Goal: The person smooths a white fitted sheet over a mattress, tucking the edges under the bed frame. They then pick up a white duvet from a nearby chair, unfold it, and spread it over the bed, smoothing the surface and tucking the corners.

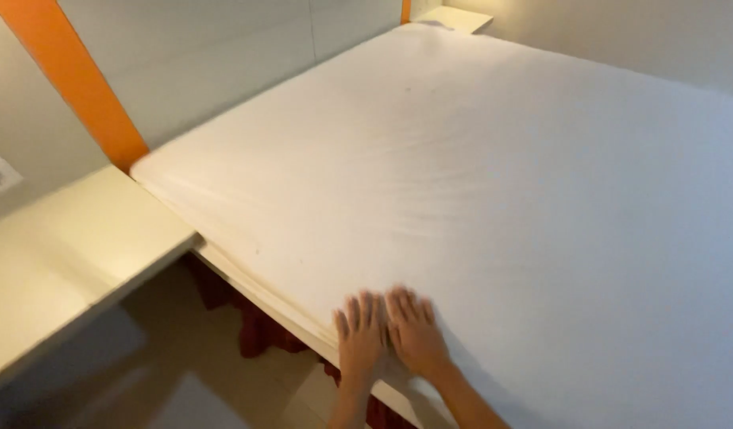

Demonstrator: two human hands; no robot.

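Note:
A wide bed with a smooth white sheet point(462, 183) fills most of the head view. My left hand point(359, 331) and my right hand point(415, 330) lie flat, palms down, side by side on the sheet near the bed's near edge. Fingers of both hands are spread and point toward the far side of the bed. Neither hand holds anything. Both hands look slightly blurred.
A pale bedside shelf point(73, 254) stands at the left, level with the mattress. An orange strip point(84, 87) runs up the pale wall behind it. A dark red bed skirt point(251, 326) shows under the mattress edge. Another small shelf point(458, 16) sits at the far corner.

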